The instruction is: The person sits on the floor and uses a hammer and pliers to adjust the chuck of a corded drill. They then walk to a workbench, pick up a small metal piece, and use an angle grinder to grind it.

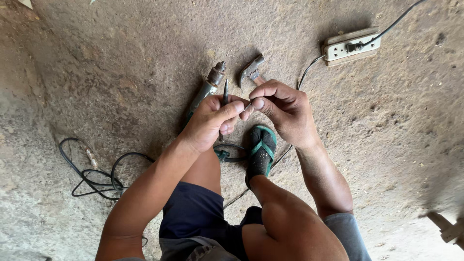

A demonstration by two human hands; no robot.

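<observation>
My left hand (210,121) is closed around a thin dark metal spike (225,92) whose tip sticks up above the fingers. My right hand (282,108) meets it at the fingertips, pinching a small pale piece (248,107) that is too small to make out. Both hands hover above the dirt floor, over my foot in a green-strapped sandal (262,150). Just beyond the hands lie an electric drill (207,89) and a claw hammer head (251,70), the hammer's handle hidden behind my right hand.
A white power strip (351,46) on a wooden base sits at the upper right with a black cord plugged in. A tangle of black cable (96,176) lies at the left. A pale wooden piece (447,227) pokes in at the lower right.
</observation>
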